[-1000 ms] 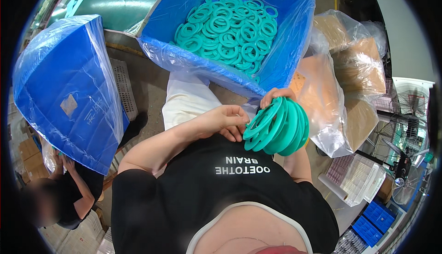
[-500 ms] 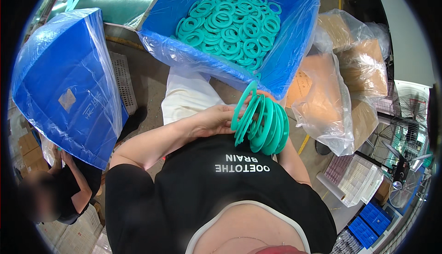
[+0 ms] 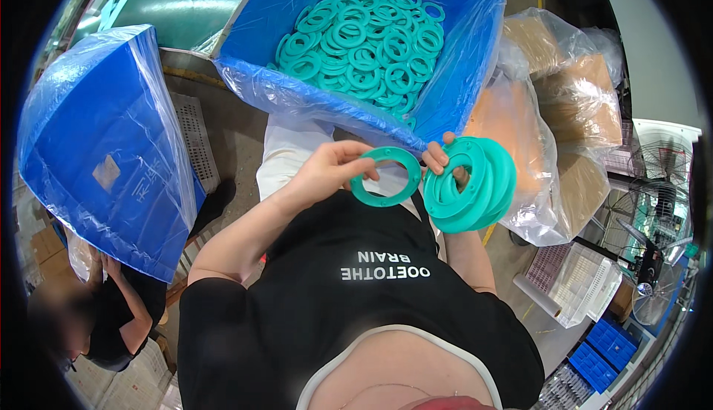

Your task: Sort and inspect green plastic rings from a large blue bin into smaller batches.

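Between its thumb and fingers, my left hand point(image 3: 338, 170) pinches the edge of a single flat green ring point(image 3: 408, 159). Beside it, my right hand point(image 3: 438, 155) is closed around a stack of green rings point(image 3: 486, 194), its fingers passing over the rim and through the holes. The single ring is tilted and its left edge is partly behind the left fingers. Just beyond both hands stands a large blue bin point(image 3: 297, 89) lined with clear plastic. Many loose green rings point(image 3: 364, 57) lie heaped inside it.
Cardboard boxes point(image 3: 587, 102) wrapped in clear plastic stand on the right, near a fan point(image 3: 650, 269). Another plastic-covered blue bin point(image 3: 96, 142) is on the left, with a co-worker's arm point(image 3: 134, 306) beside it. A green tabletop point(image 3: 193, 9) lies at the far left.
My left hand has drawn one ring away from the bunch and turned it face up. My right hand has moved right with the stack, whose faces now show.
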A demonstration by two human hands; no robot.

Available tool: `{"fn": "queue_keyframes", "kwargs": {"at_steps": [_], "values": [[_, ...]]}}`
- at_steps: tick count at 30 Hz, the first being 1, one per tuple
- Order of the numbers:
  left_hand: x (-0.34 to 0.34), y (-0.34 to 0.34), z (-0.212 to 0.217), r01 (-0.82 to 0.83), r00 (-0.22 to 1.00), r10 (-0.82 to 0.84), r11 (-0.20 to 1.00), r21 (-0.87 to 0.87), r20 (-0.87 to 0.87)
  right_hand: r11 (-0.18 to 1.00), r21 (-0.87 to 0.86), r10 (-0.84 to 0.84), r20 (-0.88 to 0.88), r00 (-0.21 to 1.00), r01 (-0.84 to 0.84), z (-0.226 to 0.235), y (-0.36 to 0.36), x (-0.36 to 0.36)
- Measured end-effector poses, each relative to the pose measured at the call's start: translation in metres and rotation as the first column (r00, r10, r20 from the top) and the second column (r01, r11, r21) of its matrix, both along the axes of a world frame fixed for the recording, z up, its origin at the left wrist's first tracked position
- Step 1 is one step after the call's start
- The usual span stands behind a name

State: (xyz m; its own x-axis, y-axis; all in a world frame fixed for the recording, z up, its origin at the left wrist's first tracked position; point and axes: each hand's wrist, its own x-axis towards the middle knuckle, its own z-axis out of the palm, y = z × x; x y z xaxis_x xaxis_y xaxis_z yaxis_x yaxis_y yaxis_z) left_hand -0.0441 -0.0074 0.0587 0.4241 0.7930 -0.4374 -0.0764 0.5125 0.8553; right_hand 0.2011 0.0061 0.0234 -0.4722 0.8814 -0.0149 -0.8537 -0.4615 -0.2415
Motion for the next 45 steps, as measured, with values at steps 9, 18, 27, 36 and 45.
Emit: {"fn": "queue_keyframes", "kwargs": {"at_steps": [9, 18, 27, 36, 45], "values": [[-0.005, -0.002, -0.019, 0.125, 0.947, -0.07, 0.979, -0.162, 0.312, 0.994, 0.023, 0.107, -0.092, 0.99, -0.105, -0.01, -0.004, 0.001], [0.012, -0.001, -0.026, -0.078, 0.988, 0.118, 0.943, 0.324, -0.104, 0.994, 0.012, 0.112, -0.136, 0.984, -0.111, 0.005, -0.008, -0.015], [0.003, 0.0, -0.036, 0.076, 0.887, 0.359, 0.506, 0.859, -0.29, 0.993, -0.043, 0.105, -0.167, 0.98, -0.114, 0.026, -0.008, -0.021], [-0.002, 0.024, -0.05, -0.479, 0.873, 0.471, 0.877, 0.032, 0.125, 0.994, 0.008, 0.111, 0.134, 0.985, -0.113, 0.023, -0.007, -0.014], [0.039, 0.01, 0.024, 0.165, 0.908, 0.227, 0.58, 0.798, -0.353, 0.998, 0.032, 0.031, 0.606, 0.795, -0.063, 0.041, -0.001, -0.024]]}}
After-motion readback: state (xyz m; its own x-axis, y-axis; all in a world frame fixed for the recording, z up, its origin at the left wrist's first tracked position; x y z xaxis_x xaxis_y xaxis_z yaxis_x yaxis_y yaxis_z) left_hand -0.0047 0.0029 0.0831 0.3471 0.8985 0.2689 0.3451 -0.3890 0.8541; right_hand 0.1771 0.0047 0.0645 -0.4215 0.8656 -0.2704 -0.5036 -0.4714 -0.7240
